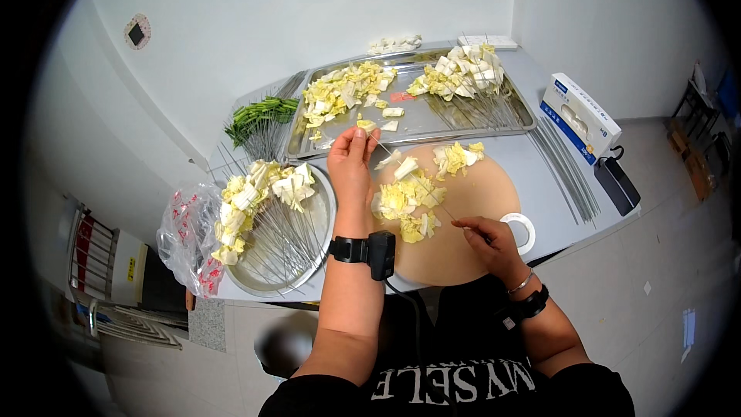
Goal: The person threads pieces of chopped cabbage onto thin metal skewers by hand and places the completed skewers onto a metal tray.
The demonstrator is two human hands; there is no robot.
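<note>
My left hand [351,153] pinches a small piece of napa cabbage [366,125] by the upper end of a thin metal skewer [444,208]. The skewer's lower end is between the fingers of my right hand [493,241]. Along the skewer's length, a white cabbage piece [406,168] appears to be threaded on it. Under the skewer, loose yellow cabbage leaves [399,198] lie on a round tan board [457,255]; whether any of these are on the skewer I cannot tell. More leaves [454,157] rest at the board's far edge.
A steel tray [399,138] holds loose cabbage and loaded skewers [463,72]. Left stand a round metal pan [331,202] of skewered cabbage, green vegetable skewers [263,116] and a plastic bag [188,237]. Right are bare skewers [567,171], a glove box [579,119], a black case [617,185] and a white ring [528,230].
</note>
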